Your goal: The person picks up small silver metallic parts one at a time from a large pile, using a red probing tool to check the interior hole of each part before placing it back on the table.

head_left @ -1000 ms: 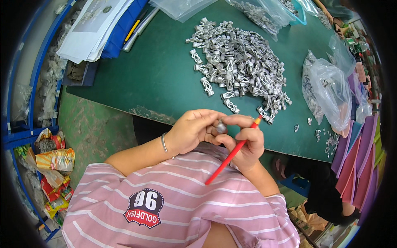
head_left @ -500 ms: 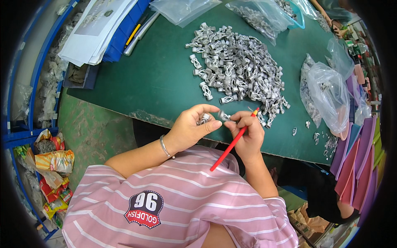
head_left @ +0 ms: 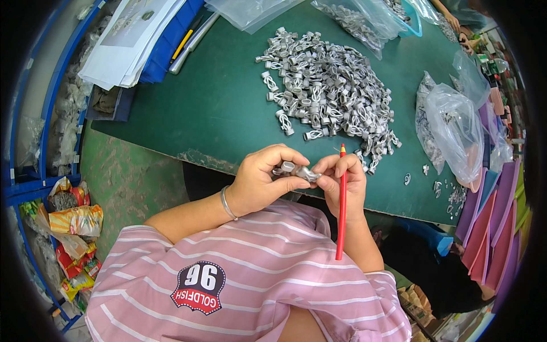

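Note:
My left hand (head_left: 257,178) is closed round small silver metal fittings (head_left: 288,167), with the thumb and forefinger at their edges. My right hand (head_left: 352,191) pinches the end of a shiny metal piece (head_left: 307,174) that reaches across to the left fingertips. A red pencil (head_left: 342,219) is also held in the right hand, tucked between the fingers and standing nearly upright in the view. Just beyond both hands, a large heap of similar looped silver fittings (head_left: 330,85) lies on the green table (head_left: 194,114).
Plastic bags (head_left: 453,128) of parts lie at the right, near small loose bits (head_left: 456,196). Papers (head_left: 122,43) rest on a blue bin (head_left: 165,57) at the far left. A light-blue basket (head_left: 411,25) stands at the back. Another person's hand (head_left: 453,23) shows at the far right.
My right hand has brought its metal piece leftward against the left hand's fingers. The red pencil has swung from a slant to nearly upright. Its lower end moved right.

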Available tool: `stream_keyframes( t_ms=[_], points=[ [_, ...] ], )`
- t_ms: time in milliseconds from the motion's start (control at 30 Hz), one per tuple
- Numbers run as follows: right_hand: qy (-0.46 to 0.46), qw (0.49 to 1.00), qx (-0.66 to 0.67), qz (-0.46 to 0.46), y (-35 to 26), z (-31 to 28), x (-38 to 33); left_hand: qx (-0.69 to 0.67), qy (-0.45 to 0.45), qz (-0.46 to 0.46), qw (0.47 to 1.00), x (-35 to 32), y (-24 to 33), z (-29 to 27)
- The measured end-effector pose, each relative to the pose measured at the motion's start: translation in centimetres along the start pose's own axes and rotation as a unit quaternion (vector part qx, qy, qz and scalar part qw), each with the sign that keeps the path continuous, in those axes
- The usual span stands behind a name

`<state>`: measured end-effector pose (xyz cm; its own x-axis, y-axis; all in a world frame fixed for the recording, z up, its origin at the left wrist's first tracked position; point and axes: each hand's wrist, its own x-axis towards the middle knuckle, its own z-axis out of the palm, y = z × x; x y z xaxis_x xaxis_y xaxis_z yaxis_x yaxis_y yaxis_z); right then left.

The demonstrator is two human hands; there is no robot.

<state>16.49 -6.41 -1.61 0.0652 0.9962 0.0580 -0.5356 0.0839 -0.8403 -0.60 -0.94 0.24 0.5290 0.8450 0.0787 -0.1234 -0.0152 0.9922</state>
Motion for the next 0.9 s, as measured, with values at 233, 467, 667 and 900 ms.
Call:
stream_keyframes(
  t_ms=[233,467,667,900],
  points=[
    [-0.011,0.988,-0.106,-0.114,0.5,-0.1,-0.2,0.027,-0.042,0.035,0.998,0.0,0.2,-0.3],
    [-0.018,0.941,-0.234,-0.245,-1.0,1.8,0.2,-0.308,-0.030,-0.247,0.918,-0.1,-0.4,-1.0],
    [0.038,0.865,-0.462,-0.190,-1.7,-0.4,3.4,-0.448,0.027,-0.259,0.855,-0.2,-1.5,-2.4],
    [-0.099,0.722,-0.643,-0.235,-0.5,0.0,5.3,-0.396,0.126,-0.308,0.856,0.7,0.4,-1.7]
  ],
)
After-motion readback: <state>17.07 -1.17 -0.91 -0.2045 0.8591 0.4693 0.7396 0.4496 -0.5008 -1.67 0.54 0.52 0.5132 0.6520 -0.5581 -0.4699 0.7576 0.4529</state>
